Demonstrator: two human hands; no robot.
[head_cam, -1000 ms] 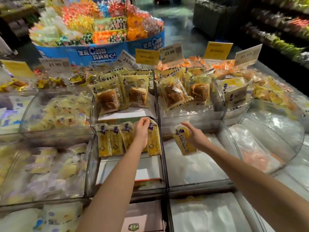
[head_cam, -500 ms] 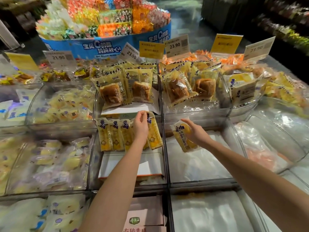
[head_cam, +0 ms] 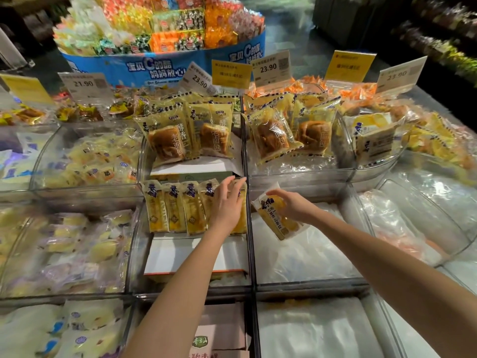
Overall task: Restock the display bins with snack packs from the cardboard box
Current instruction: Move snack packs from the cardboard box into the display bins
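Yellow glossy snack pack [head_cam: 277, 220] lies tilted in the right grip [head_cam: 296, 206], fingers curled round it, above the film-lined bin [head_cam: 304, 254] right of centre. The left grip [head_cam: 227, 205] is released: straight fingers rest on the rightmost pack of the upright row [head_cam: 175, 210] at frame centre. Half a second ago those fingers curled over that pack's top. Packs are flat, oblong; bin walls clear rigid plastic.

Left hand [head_cam: 227, 205] resting open-fingered against a row of upright snack packs [head_cam: 178, 206] in the clear bin [head_cam: 136, 244]; right hand [head_cam: 294, 206] gripping one tilted pack [head_cam: 276, 220] over the neighbouring bin [head_cam: 361, 280]
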